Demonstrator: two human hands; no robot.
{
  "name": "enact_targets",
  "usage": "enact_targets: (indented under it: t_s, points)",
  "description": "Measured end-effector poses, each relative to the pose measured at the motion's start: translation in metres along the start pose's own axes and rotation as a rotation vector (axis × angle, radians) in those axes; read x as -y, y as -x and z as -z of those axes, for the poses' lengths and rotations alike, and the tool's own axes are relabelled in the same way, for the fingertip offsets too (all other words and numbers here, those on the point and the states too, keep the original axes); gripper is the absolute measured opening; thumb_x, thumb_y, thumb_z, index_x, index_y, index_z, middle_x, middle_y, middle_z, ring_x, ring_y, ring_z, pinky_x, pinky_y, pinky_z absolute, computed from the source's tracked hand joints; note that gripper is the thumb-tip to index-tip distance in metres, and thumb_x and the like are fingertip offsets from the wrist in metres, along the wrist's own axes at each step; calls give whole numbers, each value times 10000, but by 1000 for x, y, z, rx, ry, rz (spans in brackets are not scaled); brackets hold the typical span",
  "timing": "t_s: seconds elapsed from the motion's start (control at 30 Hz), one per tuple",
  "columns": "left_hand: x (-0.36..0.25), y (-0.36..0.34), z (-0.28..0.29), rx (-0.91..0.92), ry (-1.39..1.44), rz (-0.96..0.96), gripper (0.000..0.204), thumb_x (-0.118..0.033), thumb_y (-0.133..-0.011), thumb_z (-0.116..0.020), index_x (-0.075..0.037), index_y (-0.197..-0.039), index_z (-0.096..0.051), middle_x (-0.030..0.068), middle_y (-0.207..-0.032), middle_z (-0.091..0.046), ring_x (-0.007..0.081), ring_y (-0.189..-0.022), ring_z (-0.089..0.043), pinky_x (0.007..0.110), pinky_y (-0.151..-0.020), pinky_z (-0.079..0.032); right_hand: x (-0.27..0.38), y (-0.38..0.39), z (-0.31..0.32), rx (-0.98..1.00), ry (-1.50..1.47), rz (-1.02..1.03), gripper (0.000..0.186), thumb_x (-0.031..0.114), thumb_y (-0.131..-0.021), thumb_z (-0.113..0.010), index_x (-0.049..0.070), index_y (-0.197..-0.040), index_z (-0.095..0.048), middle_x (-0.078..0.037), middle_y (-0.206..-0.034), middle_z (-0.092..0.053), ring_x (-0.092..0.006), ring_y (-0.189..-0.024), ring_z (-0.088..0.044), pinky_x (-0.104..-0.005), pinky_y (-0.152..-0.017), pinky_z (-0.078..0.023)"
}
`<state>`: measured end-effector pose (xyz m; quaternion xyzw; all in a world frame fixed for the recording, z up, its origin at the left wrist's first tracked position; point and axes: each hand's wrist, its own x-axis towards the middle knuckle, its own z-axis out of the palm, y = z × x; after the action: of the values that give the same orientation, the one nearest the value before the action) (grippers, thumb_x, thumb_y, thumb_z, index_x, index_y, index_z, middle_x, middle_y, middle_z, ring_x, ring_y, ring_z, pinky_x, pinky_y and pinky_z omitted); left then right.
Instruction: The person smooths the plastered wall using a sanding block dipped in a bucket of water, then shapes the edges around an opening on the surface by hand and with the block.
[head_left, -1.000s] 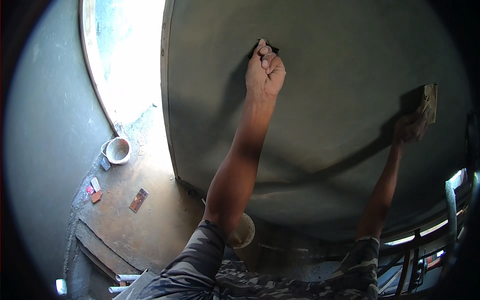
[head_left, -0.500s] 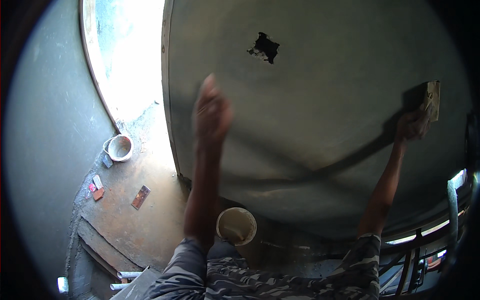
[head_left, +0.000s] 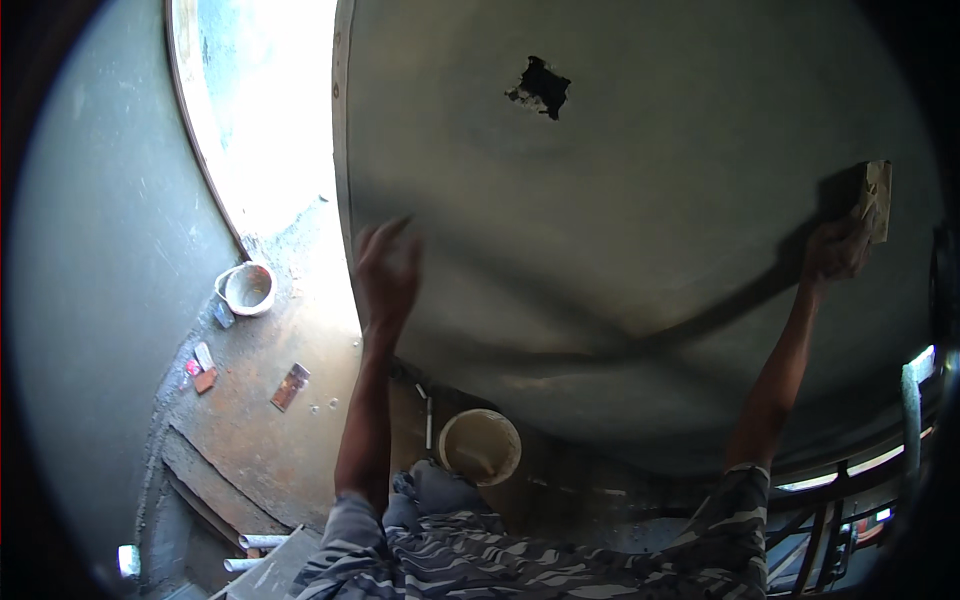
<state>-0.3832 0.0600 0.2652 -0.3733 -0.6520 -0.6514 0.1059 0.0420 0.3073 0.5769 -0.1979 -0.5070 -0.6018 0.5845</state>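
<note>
My right hand (head_left: 838, 250) grips a flat, pale rectangular block (head_left: 878, 195), which looks like a plastering float, against the smooth grey wall (head_left: 640, 190) at the far right. Its face towards the wall is hidden. To the left, my left hand (head_left: 388, 275) is raised in front of the wall near the doorway edge, its fingers apart and nothing in it. A ragged dark hole (head_left: 545, 88) breaks the wall high up between the two hands.
Below the wall stands a round bucket (head_left: 518, 440) with murky contents. Near the bright doorway (head_left: 270, 120) are a white bucket (head_left: 232, 302), several broken pieces (head_left: 205, 380) and a flat rusty-brown plate (head_left: 290, 387). A step edge (head_left: 220, 480) and white pipes (head_left: 262, 541) lie lower left; bars (head_left: 825, 530) lower right.
My left hand has dropped down and to the left, and its fingers have spread. My right hand and the block stay nearly in place; the view has shifted slightly.
</note>
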Motion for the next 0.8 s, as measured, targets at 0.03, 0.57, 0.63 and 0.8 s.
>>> enact_targets:
  t_s: [0.03, 0.57, 0.63, 0.8]
  points:
    - [-43, -30, -8, 90, -61, -85, 289, -123, -864, -692, -88, -1152, -685, 124, -981, -661, 248, -869, -651, 362, -791, -522, -2, 1, 1, 1, 14, -14, 264, 156, -988, -549, 4, -1173, -661, -166, -1082, -713, -355, -963, -694, -436, -817, -545]
    - [-151, -179, -27, 427, -1172, -995, 641, -282, -864, -680, -240, -1458, -441, 82, -815, -647, 226, -701, -643, 361, -541, -469, -5, 1, -6, -35, 2, -50, 272, 166, -962, -590, 43, -1190, -673, -118, -1102, -725, -300, -965, -714, -399, -832, -554]
    - [-149, -184, -29, 365, -1173, -1088, 577, -254, -854, -676, -204, -1406, -517, 54, -724, -623, 188, -649, -603, 333, -490, -418, -6, 2, -7, -48, 18, -50, 272, 167, -959, -595, 42, -1188, -673, -120, -1098, -726, -301, -961, -715, -396, -831, -556]
    - [-148, -190, -27, 264, -1308, -1256, 542, -194, -864, -632, -152, -1393, -523, 38, -679, -600, 165, -622, -569, 308, -511, -392, -21, 7, -14, -38, 12, -9, 274, 176, -959, -592, 47, -1185, -678, -106, -1104, -727, -296, -953, -716, -399, -831, -555]
